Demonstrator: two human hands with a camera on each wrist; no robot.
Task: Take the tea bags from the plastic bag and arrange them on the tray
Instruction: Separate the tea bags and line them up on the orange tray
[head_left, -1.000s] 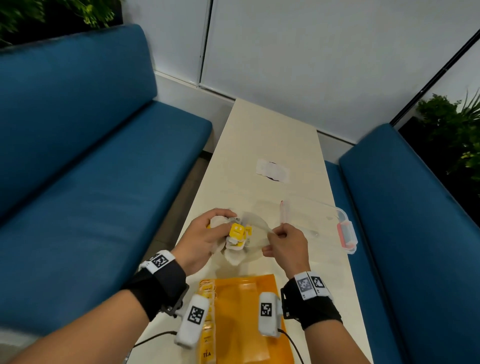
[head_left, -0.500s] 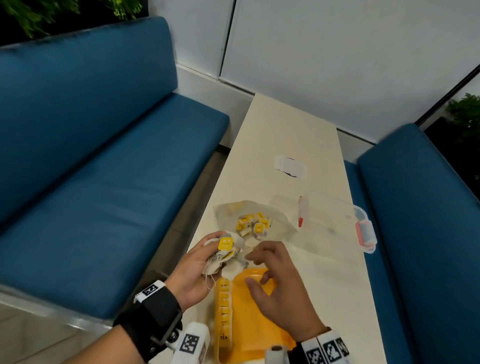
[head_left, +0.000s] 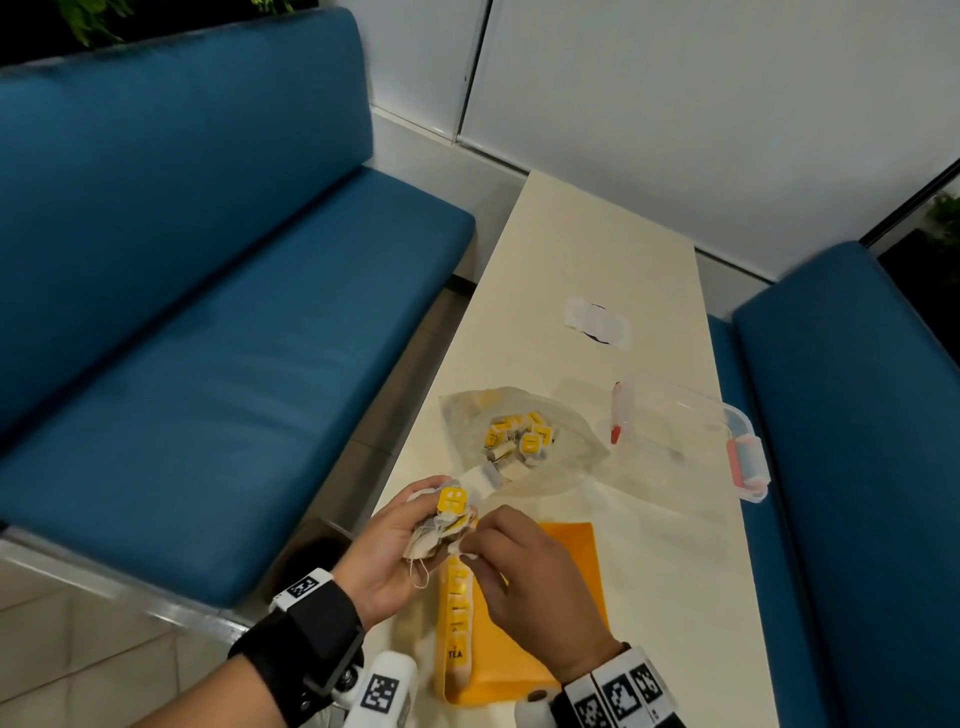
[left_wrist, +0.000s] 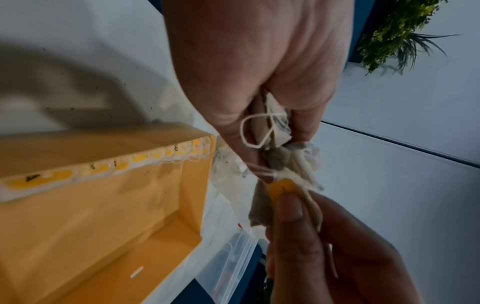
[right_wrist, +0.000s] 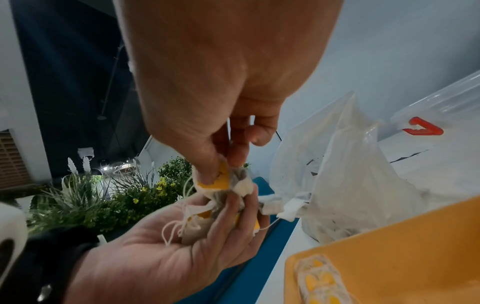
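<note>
My left hand (head_left: 410, 535) cups a bundle of tea bags (head_left: 441, 525) with yellow tags and loose strings, just past the near-left corner of the orange tray (head_left: 566, 571). My right hand (head_left: 483, 535) pinches one yellow-tagged tea bag (right_wrist: 221, 181) at the top of that bundle, thumb and forefinger closed on its tag (left_wrist: 283, 189). A row of tea bags (head_left: 458, 618) lines the tray's left wall. The clear plastic bag (head_left: 519, 441) lies open on the table beyond the hands, with several more tea bags inside.
A clear plastic box (head_left: 691, 436) with red clips stands to the right of the bag. A white paper patch (head_left: 597, 322) lies farther up the cream table (head_left: 571, 234). Blue benches (head_left: 234, 322) flank both sides; the left table edge is close to my left hand.
The hands have drawn back from the plastic bag toward the tray. The right hand let go of the bag, crossed the tray and now pinches a tea bag in the left hand's bundle.
</note>
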